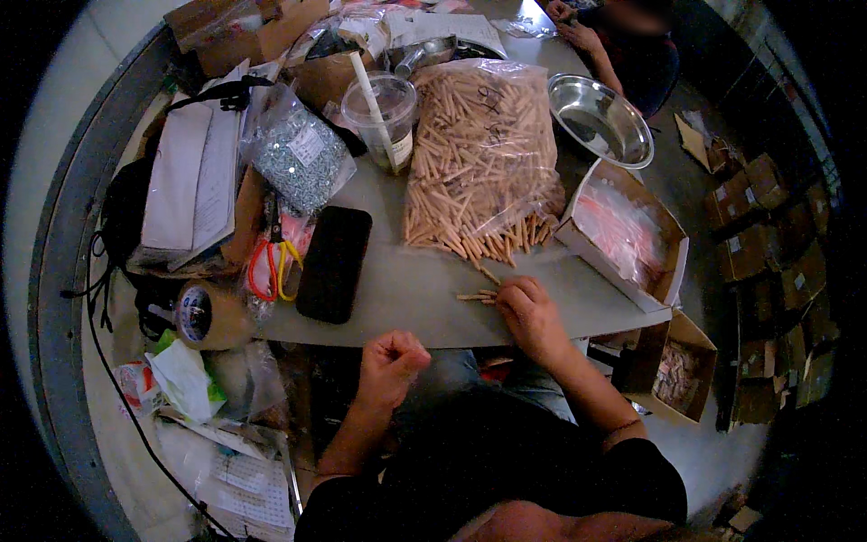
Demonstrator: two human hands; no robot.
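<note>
A large clear plastic bag (483, 154) full of short wooden dowels lies on the table before me, with loose dowels spilling from its near end. Just below that end, my right hand (535, 318) rests at the table's near edge, its fingers closed on a few wooden dowels (476, 296) that stick out to the left. My left hand (390, 366) is held off the table's front edge, curled into a fist. Whatever it may hold is hidden by the fingers.
Left on the table are a black phone (334, 264), scissors (275, 268), a tape roll (212, 314), a bag of metal screws (302, 154) and a plastic tub (379, 108). Right are a steel bowl (601, 122) and a carton of plastic bags (623, 237). Another person (623, 45) sits far right.
</note>
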